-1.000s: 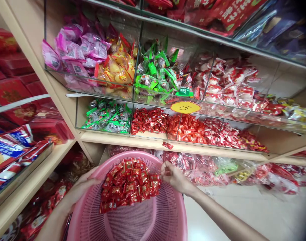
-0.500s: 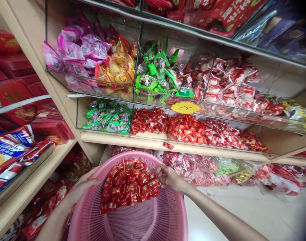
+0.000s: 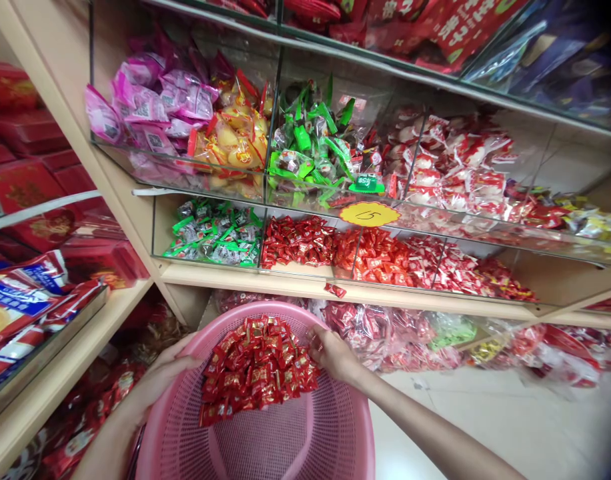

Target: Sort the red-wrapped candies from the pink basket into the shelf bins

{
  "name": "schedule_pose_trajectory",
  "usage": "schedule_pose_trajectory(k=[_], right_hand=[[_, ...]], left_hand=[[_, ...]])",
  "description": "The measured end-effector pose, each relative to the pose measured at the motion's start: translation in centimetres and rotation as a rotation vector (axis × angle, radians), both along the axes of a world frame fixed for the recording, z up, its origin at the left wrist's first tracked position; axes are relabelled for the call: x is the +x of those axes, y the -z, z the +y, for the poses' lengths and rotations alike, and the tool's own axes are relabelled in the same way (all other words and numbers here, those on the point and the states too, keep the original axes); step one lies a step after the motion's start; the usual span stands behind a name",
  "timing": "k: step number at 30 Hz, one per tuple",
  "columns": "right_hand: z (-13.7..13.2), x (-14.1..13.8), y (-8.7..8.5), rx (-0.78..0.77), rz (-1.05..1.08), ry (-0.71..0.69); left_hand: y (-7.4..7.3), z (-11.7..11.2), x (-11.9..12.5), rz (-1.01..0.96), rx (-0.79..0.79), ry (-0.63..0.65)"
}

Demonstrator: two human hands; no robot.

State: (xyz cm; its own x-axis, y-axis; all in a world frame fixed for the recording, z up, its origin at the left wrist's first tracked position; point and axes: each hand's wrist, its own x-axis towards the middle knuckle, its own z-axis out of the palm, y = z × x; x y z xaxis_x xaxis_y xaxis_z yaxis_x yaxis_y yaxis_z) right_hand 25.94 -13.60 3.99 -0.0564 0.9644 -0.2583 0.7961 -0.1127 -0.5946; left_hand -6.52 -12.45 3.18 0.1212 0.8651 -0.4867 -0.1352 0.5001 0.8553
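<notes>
A: Where are the red and gold sweets (image 3: pixel 258 365)?
B: In a heap in the pink basket (image 3: pixel 265 443). They sit on its far side, and the near part is bare, with lots of little holes.
A: Where is the right hand (image 3: pixel 337 355)?
B: Right at the heap's right edge, at the basket's far right side. Its fingers are bent in. I can't tell if they are pinching a sweet.
A: And the left hand (image 3: pixel 160 377)?
B: It holds the basket's left rim, with fingers over the edge. The heap is just to the right of it.
A: What's in the low glass boxes?
B: Green sweets (image 3: pixel 215 233) on the left, then dark red sweets (image 3: pixel 298 241), then orange-red sweets (image 3: pixel 373 255).
A: Anything on the wooden ledge (image 3: pixel 220 275)?
B: Yes, one small red sweet (image 3: pixel 335 289), behind the basket.
A: What about the boxes above?
B: Purple packets (image 3: pixel 160 100), yellow packets (image 3: pixel 235 137) and green packets (image 3: pixel 310 143). A yellow tag (image 3: pixel 370 214) says 15.
</notes>
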Motion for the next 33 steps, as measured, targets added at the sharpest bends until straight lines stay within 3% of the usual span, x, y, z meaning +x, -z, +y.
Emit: schedule_pose_trajectory(k=[6,9,14,16,20,23,33], right_hand=[[-0.2,-0.1,-1.0,0.109,-0.252,-0.102],[1.0,0.1,-2.5,0.211,-0.24,-0.123],[6.9,-1.3,-6.7,0.512,0.09,-0.106],[10.1,-2.7,-8.0,0.561,0.151,-0.061],[15.1,-5.8,-8.8,0.401,0.003,0.053],[17.0,-7.5,-8.4,0.302,-0.072,0.093],[17.0,-7.9,-8.1,0.259,-0.084,0.13]], left_hand=[[1.0,0.5,-1.1,-0.025,-0.031,0.088],[1.1,0.7,-1.2,-0.036,-0.033,0.08],[0.4,0.6,-0.7,0.0,-0.037,0.043],[0.0,0.6,-0.5,-0.002,-0.041,0.031],[-0.4,0.4,-0.3,0.032,-0.032,0.032],[-0.3,0.2,-0.3,0.052,0.032,0.009],[0.2,0.6,-0.9,0.095,0.077,0.05]])
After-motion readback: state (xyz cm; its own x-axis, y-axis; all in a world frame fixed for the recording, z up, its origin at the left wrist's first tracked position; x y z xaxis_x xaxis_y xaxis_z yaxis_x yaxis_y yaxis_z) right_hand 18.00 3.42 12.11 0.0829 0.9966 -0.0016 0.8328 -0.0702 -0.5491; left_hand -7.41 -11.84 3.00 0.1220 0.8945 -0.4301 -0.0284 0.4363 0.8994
